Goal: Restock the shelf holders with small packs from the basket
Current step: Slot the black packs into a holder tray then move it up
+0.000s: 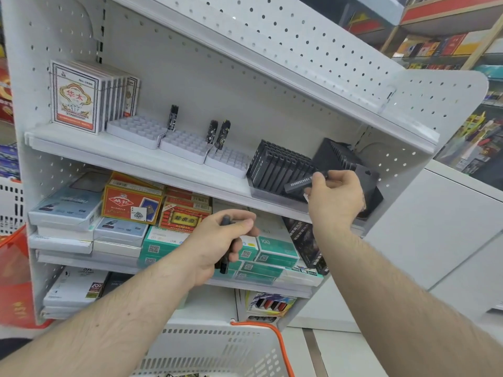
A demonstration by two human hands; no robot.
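Note:
My right hand (336,197) grips a slim dark pack (300,183) with a white number on its side, just in front of the black slotted holder (280,167) on the upper shelf. That holder is filled with upright dark packs. A second black holder (343,157) stands behind my right hand. My left hand (220,243) is closed on several dark packs (225,265), lower down, in front of the middle shelf. The white basket (217,349) with an orange handle sits at the bottom.
Three white grid trays (187,144) on the upper shelf hold a few upright lighters (173,118). Card boxes (79,96) stand at the shelf's left end. Red, white and teal boxes (275,251) fill the shelves below. A red basket (13,276) is at the left.

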